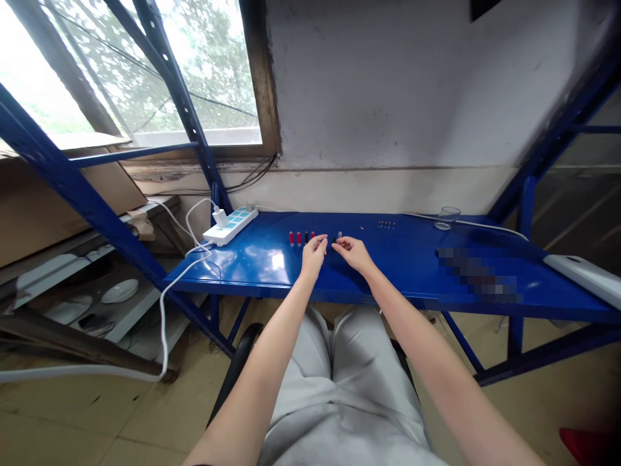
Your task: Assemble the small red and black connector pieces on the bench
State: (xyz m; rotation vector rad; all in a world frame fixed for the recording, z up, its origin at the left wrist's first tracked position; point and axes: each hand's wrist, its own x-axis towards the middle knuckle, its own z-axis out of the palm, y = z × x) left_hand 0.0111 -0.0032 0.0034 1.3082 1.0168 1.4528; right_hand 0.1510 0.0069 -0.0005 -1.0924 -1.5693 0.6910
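Note:
My left hand (314,250) and my right hand (352,250) reach out side by side over the blue metal table (262,262). Both have their fingers pinched together at the fingertips. Between the two hands sits a small dark part (334,243) that the right fingertips touch; what the left fingers pinch is too small to name. Just left of the left hand stands a short row of small red and black upright pieces (301,237). A small pale piece (339,234) stands behind the right hand.
A white power strip (231,225) with a plugged-in charger and a white cable lies at the table's left. A glass (447,217) stands at the back right, several tiny dark parts (387,224) lie behind, and a white flat object (585,275) rests at the far right.

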